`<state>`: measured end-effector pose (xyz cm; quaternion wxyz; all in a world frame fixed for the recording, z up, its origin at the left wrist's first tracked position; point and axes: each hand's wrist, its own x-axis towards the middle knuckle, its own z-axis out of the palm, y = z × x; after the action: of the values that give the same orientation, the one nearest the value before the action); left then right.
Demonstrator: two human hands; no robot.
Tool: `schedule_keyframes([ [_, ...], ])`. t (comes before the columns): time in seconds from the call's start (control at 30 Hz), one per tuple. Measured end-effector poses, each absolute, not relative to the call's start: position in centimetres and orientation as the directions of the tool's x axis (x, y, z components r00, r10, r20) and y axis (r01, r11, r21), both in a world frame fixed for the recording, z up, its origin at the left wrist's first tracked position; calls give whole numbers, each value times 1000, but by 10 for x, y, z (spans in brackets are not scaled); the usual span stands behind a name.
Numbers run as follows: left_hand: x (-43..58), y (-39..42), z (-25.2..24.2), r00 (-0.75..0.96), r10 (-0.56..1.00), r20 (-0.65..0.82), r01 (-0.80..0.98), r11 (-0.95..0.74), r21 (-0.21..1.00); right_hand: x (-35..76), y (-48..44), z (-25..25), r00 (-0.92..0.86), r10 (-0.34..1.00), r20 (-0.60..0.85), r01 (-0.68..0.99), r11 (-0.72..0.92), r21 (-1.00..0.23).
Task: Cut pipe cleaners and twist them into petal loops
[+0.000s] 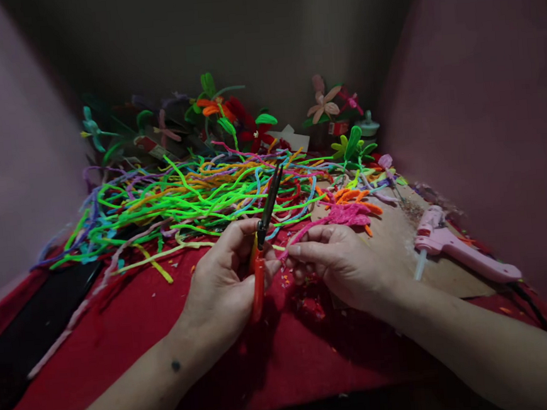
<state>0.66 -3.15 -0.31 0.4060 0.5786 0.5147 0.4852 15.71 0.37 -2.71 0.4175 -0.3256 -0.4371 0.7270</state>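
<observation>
My left hand (225,275) is closed around a pair of scissors (259,282) with orange-red handles, its dark blades pointing up and away. In my right hand (337,260) a pink pipe cleaner (306,229) is pinched between thumb and fingers. The pink strand runs from my fingertips back to a fuzzy pink bunch (350,215) just beyond my right knuckles. My two hands are close together, and the strand's near end sits by my left thumb. Some right-hand fingers are partly hidden behind the thumb.
A heap of colourful pipe cleaners (197,201) spreads over the red cloth (211,374). At right, a pink glue gun (467,253) rests on cardboard (395,246). A long black object (41,324) lies at left. Pipe-cleaner flowers (325,106) stand along the back.
</observation>
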Motion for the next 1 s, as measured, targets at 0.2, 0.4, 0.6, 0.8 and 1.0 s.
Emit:
schedule_keyframes([
  [0.2,-6,-32,-13,-2,957,289,478,-252,841,157,5,-24,-403,909,-105,-365,-265,-892],
  [0.4,-22,-31,-23,198,827,527,894,-373,248,163,10,-20,-205,978,46,-326,-24,-945],
  [0.6,-14,-23,-26,290,884,367,945,-326,37,166,13,-21,-175,979,103,-332,40,-942],
  [0.8,-16,-22,-32,344,869,355,938,-333,-95,165,14,-22,-212,966,149,-382,58,-922],
  [1.0,-18,-18,-38,365,846,389,931,-337,-141,165,16,-22,-230,959,164,-393,63,-917],
])
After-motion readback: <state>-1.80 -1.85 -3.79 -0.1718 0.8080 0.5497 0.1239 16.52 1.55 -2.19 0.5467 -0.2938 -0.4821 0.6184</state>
